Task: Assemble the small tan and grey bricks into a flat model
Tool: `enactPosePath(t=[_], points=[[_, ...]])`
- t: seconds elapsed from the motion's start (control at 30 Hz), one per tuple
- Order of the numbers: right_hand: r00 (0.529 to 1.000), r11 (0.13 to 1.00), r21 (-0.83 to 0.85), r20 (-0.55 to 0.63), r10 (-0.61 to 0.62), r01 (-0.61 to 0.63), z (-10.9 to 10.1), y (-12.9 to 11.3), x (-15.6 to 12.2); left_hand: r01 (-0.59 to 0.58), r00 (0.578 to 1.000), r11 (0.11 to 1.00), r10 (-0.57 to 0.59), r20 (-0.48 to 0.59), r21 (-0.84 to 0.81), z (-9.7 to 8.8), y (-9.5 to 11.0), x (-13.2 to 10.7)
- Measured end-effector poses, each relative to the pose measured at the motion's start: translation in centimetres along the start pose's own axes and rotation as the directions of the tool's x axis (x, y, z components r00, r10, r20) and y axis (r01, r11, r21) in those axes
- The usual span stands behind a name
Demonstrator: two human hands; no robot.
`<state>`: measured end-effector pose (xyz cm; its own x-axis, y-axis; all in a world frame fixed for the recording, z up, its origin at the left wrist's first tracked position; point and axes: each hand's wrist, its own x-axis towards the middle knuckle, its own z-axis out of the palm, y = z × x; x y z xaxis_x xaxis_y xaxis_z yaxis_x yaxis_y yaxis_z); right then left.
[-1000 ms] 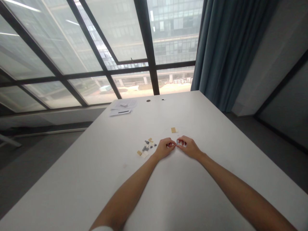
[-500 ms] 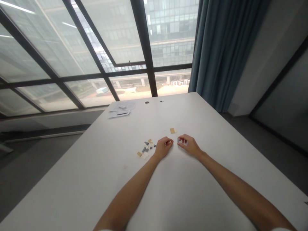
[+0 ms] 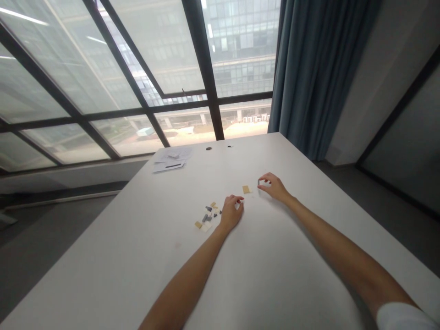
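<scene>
My right hand (image 3: 276, 189) is raised a little over the table, its thumb and fingers pinching a small grey block-like piece (image 3: 258, 182) by its ends. Just left of it lies a flat tan piece (image 3: 245, 189) with a pale piece (image 3: 250, 190) beside it. My left hand (image 3: 232, 211) rests on the table nearer to me, thumb and fingers apart and nothing visible between them. Close to its left side is a loose group of small grey pieces (image 3: 205, 218), tan pieces (image 3: 198, 225), pale pieces (image 3: 206, 227) and dark pieces (image 3: 215, 215).
The white table (image 3: 165, 275) reaches to a large window. Papers (image 3: 168, 166) with a dark strip on top lie at its far left. Two small dark round spots (image 3: 208, 148) show near the far edge. A blue curtain (image 3: 309, 82) hangs at the right.
My right hand has moved away from my left, forward and slightly right, carrying the grey piece beside the flat tan piece. My left thumb and fingers have parted.
</scene>
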<state>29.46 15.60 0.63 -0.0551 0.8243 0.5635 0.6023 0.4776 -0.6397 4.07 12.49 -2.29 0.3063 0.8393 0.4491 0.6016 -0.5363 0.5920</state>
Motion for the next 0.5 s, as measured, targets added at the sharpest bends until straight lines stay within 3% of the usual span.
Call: enactPosePath(t=[0.2, 0.5], points=[[0.989, 0.994, -0.112, 0.142, 0.034, -0.018, 2.1, 3.2, 0.8, 0.079, 0.995, 0.997, -0.078, -0.067, -0.002, 0.1, 0.0, 0.2], [0.954, 0.968, -0.249, 0.279, 0.108, -0.036, 3.6, 5.4, 1.1, 0.137, 0.987, 0.99, -0.14, -0.085, -0.033, 0.0, 0.3, 0.3]])
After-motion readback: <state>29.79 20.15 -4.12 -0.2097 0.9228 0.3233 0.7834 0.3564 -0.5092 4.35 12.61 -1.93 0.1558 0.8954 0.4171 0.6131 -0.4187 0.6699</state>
